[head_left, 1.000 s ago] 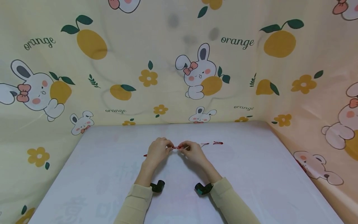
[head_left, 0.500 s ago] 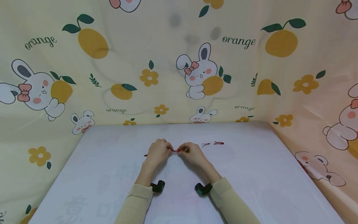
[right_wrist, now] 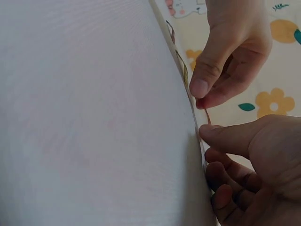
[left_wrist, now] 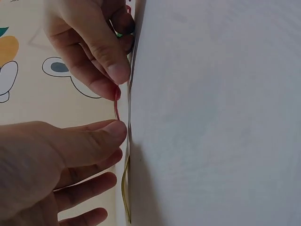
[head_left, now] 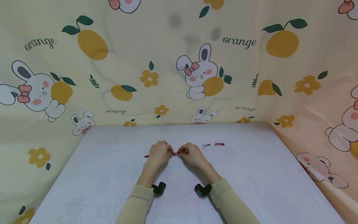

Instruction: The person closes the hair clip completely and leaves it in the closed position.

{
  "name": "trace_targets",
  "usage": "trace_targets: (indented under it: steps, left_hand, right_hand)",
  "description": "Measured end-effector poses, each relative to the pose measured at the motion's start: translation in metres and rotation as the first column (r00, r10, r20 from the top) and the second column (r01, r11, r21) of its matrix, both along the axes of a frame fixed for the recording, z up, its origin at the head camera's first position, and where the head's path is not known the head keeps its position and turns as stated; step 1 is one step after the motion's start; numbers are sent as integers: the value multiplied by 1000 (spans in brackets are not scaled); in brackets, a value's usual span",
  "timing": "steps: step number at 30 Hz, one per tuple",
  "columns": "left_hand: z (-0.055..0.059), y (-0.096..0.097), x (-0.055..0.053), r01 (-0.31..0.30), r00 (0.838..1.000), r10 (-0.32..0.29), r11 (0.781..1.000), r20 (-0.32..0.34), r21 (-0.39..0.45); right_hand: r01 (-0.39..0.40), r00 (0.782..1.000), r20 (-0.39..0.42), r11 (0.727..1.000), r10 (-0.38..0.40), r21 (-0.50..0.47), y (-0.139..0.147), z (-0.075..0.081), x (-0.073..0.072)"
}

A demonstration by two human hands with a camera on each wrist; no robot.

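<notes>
Between my hands a small red hair clip [head_left: 176,153] lies level, close over the white table. The left hand [head_left: 160,152] pinches its left end between thumb and index finger. My right hand [head_left: 193,153] pinches the other end the same way. In the left wrist view the clip [left_wrist: 116,104] appears as a thin red strip between the thumbs. Another red clip [head_left: 146,156] shows its tip left of my left hand, which hides the rest. In the right wrist view, a yellowish clip [right_wrist: 182,66] and a darker clip [right_wrist: 170,32] lie beyond the left hand.
Two thin red hair clips lie apart on the table [head_left: 251,174] to the right of my right hand, a nearer one [head_left: 206,145] and a farther one [head_left: 219,144]. A curtain [head_left: 167,46] printed with rabbits and oranges hangs along the back and sides.
Both hands have drawn the clip slightly toward the body, keeping their pinch on its ends. The clips lying on the table stay put.
</notes>
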State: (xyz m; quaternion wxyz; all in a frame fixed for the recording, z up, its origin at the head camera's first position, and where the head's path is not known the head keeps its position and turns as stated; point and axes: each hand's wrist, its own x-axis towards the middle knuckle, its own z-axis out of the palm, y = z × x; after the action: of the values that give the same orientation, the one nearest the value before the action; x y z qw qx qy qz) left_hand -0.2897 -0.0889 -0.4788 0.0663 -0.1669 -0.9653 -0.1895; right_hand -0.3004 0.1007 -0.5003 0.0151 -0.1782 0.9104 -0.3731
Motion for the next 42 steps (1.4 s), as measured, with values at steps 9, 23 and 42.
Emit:
trace_targets:
  steps: [9,23,42]
  left_hand:
    - [-2,1,0,-6,1000,6,1000,11,-13]
    - [-2,1,1,-20,999,20,1000,40,14]
    - [-3,2,1,-20,998,20,1000,67,-2]
  right_hand:
    - [-6,999,-50,999,8,33,0,-1,1]
    - [-5,999,-39,999,6,38,-1,2,4]
    - [-50,999,-21,998,51,27,5,1,2]
